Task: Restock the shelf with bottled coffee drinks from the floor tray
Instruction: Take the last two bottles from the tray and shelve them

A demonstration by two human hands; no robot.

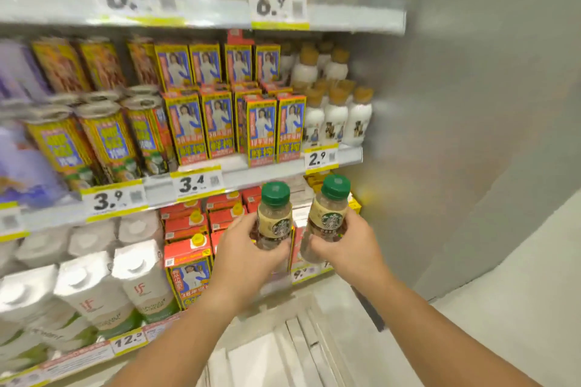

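Observation:
My left hand (pixel 243 258) grips a bottled coffee drink (pixel 274 217) with a green cap and a beige label, held upright. In my right hand (pixel 349 247) is a second, matching coffee bottle (pixel 330 214), tilted a little to the right. Both bottles hang in the air in front of the lower right part of the shelf (pixel 283 171), just below the 2.9 price tag (pixel 320 158). The floor tray is out of view.
Yellow and blue drink cartons (pixel 217 126) and white bottles with tan caps (pixel 345 116) fill the middle shelf. Red cartons (pixel 188 248) and white cartons (pixel 138 276) stand lower down. A grey side panel (pixel 440 135) closes the shelf on the right; a pale floor (pixel 518 308) lies below.

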